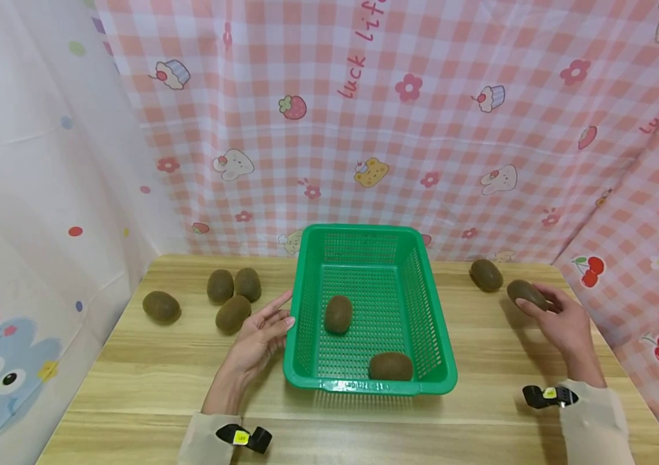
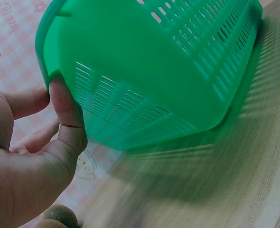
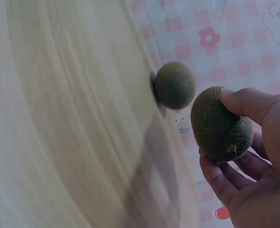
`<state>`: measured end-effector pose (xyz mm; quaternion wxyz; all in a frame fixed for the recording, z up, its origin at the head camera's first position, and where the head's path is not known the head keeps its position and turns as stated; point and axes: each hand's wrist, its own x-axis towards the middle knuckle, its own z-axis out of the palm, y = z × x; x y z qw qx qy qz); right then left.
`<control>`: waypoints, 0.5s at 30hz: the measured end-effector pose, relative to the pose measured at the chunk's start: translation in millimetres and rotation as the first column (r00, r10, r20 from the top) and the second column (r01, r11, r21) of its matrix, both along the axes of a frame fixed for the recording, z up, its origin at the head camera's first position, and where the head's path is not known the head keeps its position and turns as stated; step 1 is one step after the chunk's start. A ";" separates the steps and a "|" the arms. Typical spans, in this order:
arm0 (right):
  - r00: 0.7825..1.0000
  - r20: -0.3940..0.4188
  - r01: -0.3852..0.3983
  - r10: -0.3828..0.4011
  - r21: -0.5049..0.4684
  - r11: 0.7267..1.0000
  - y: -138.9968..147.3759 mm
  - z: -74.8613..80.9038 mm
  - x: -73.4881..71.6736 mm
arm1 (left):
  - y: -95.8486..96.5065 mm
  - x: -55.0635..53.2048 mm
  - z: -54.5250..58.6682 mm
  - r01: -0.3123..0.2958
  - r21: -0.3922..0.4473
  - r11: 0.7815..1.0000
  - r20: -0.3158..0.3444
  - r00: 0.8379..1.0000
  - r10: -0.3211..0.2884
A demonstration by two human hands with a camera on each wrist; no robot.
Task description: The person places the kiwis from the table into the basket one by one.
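R hand [image 1: 563, 323] is grasping 1 kiwi [image 1: 527, 294], thumb one side, fingers [image 3: 217, 179] the other, held up off the wooden counter [image 1: 480, 413] nr its R end. Spare kiwi [image 1: 486, 276] sits just beside it on the counter, a bit further back & L. L hand [image 1: 256, 341] is at L side of green basket [image 1: 368, 387], fingers relaxed, fairly straight, touching rim w/o wrapping round it. Basket's approx mid-counter w/ 2 inside: inner L kiwi [image 1: 338, 315] nr L wall, front kiwi [image 1: 391, 367] lying sideways by front wall. On counter's L: 3-kiwi cluster [image 1: 233, 314] + lone kiwi [image 1: 161, 307] further L. Behind: pink/wht check cloth [image 1: 439, 129] w/ cartoon prints.
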<state>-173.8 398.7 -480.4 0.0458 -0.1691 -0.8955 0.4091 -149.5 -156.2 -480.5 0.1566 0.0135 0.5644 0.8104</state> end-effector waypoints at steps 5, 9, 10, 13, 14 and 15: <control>0.999 -0.033 -0.008 0.009 0.015 1.000 -6.4 4.3 -1.3 | 0.2 -0.1 0.4 -0.002 0.002 1.000 0.004 1.000 0.002; 0.999 -0.038 -0.019 0.020 0.015 1.000 -12.3 7.9 -2.8 | 0.5 -0.3 0.3 0.001 0.004 1.000 0.002 1.000 -0.001; 0.999 -0.039 -0.027 0.028 0.010 1.000 -13.8 8.9 -2.9 | 0.5 -0.3 0.2 0.003 0.006 1.000 0.001 1.000 -0.003; 0.998 -0.037 -0.051 0.051 -0.002 0.999 -18.8 12.2 -3.1 | 0.1 -0.3 0.0 0.004 0.005 1.000 -0.004 1.000 -0.004; 0.998 -0.040 -0.057 0.056 -0.003 0.998 -20.4 13.4 -3.3 | -0.1 -0.3 -0.1 0.003 0.005 1.000 -0.006 1.000 -0.003; 0.997 -0.044 -0.064 0.063 -0.008 0.998 -22.1 14.6 -3.5 | -0.3 -0.2 -0.1 0.001 0.006 1.000 -0.006 1.000 -0.001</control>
